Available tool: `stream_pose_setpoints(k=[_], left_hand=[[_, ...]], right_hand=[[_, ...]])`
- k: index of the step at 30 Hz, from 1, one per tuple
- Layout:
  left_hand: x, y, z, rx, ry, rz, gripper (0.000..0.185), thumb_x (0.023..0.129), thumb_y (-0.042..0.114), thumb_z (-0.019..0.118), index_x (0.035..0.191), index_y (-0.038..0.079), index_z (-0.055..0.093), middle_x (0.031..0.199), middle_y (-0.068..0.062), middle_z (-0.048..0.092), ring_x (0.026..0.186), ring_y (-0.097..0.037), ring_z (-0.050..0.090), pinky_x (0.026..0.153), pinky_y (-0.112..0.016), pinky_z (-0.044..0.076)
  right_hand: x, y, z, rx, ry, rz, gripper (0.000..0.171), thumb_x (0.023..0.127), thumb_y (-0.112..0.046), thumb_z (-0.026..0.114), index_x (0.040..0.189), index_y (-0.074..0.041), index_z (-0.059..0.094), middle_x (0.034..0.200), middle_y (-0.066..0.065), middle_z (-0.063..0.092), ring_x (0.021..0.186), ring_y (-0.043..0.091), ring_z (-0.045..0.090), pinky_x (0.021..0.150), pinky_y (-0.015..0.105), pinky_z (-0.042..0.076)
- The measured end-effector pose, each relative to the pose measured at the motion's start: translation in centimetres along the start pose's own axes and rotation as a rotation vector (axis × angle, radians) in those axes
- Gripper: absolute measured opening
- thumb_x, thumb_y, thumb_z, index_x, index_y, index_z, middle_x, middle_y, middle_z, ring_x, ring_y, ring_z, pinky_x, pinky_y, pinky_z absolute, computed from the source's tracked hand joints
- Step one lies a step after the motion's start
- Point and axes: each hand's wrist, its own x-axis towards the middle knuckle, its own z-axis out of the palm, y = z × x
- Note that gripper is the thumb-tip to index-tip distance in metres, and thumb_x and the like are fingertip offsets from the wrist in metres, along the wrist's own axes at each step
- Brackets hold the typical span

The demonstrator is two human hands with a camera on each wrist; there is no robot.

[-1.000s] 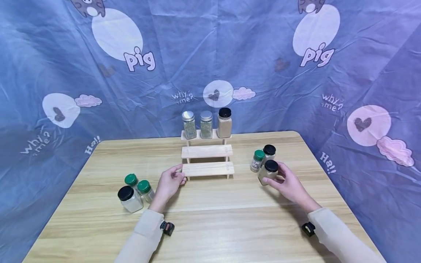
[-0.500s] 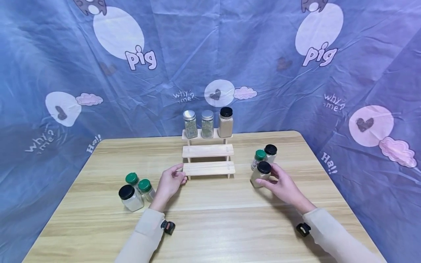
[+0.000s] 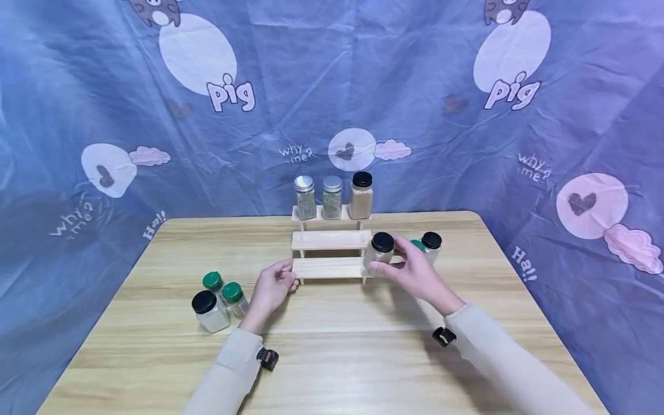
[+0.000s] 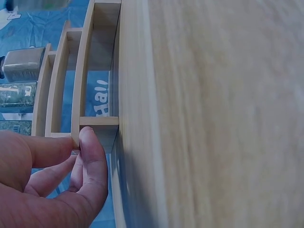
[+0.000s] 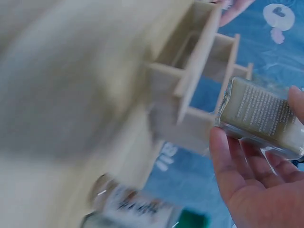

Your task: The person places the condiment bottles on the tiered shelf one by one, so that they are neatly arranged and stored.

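1. The right hand (image 3: 420, 274) curls its fingers and thumb round a square clear-glass jar with a round black lid (image 3: 380, 252), filled with a pale powder. In this grip the jar stands upright at the right end of the stepped rack's lowest step, off the bench (image 3: 363, 346). In the right wrist view the jar (image 5: 261, 116) shows a printed label, with the fingers (image 5: 237, 175) wrapped under it.
2. The left hand (image 3: 271, 288) pinches the left end of the lowest step between thumb and curled fingers; the left wrist view shows the thumb (image 4: 92, 156) pressed against the pale wood.
3. The stepped rack (image 3: 331, 248) is plain light wood with three flat tiers, near the middle of the bench's far edge. On its top tier stand two silver-lidded glass jars of green herbs (image 3: 318, 197) and a taller black-lidded jar of tan powder (image 3: 361, 196).
4. Behind the right hand, toward the right edge, stand a black-lidded jar (image 3: 431, 246) and a green-capped one (image 3: 415, 245), mostly hidden.
5. Toward the left edge cluster two small green-capped bottles (image 3: 224, 291) and a squat black-lidded jar (image 3: 208, 311).
6. The bench top is smooth, pale wood grain with rounded corners.
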Motion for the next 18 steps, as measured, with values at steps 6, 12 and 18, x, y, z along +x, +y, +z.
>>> stream_pose_setpoints(k=[6,12,18], left_hand=[[0.2,0.0,0.1,0.017,-0.002,0.005,0.044,0.101,-0.006,0.061,0.145,-0.001,0.060,0.105,-0.024,0.074,0.088,-0.024,0.076,0.080,-0.026,0.069],[0.1,0.0,0.0,0.010,-0.001,0.008,0.044,0.101,-0.006,0.061,0.145,-0.002,0.059,0.106,-0.024,0.073,0.087,-0.022,0.075,0.080,-0.027,0.069],[0.0,0.0,0.0,0.013,0.008,0.006,0.043,0.101,-0.005,0.061,0.144,-0.002,0.060,0.105,-0.024,0.074,0.084,-0.017,0.074,0.078,-0.024,0.069]], right_hand=[[2.9,-2.0,2.3,-0.005,0.013,-0.001,0.055,0.090,-0.024,0.085,0.138,-0.011,0.060,0.124,0.013,0.075,0.117,0.030,0.072,0.092,0.037,0.068],[6.5,-4.5,5.4,-0.024,0.044,-0.035,0.056,0.087,-0.021,0.087,0.135,-0.007,0.061,0.122,0.015,0.074,0.113,0.032,0.072,0.102,0.048,0.063],[8.5,-6.0,8.5,-0.039,0.049,-0.015,0.057,0.087,-0.027,0.088,0.134,-0.009,0.061,0.123,0.011,0.073,0.116,0.028,0.070,0.109,0.044,0.059]])
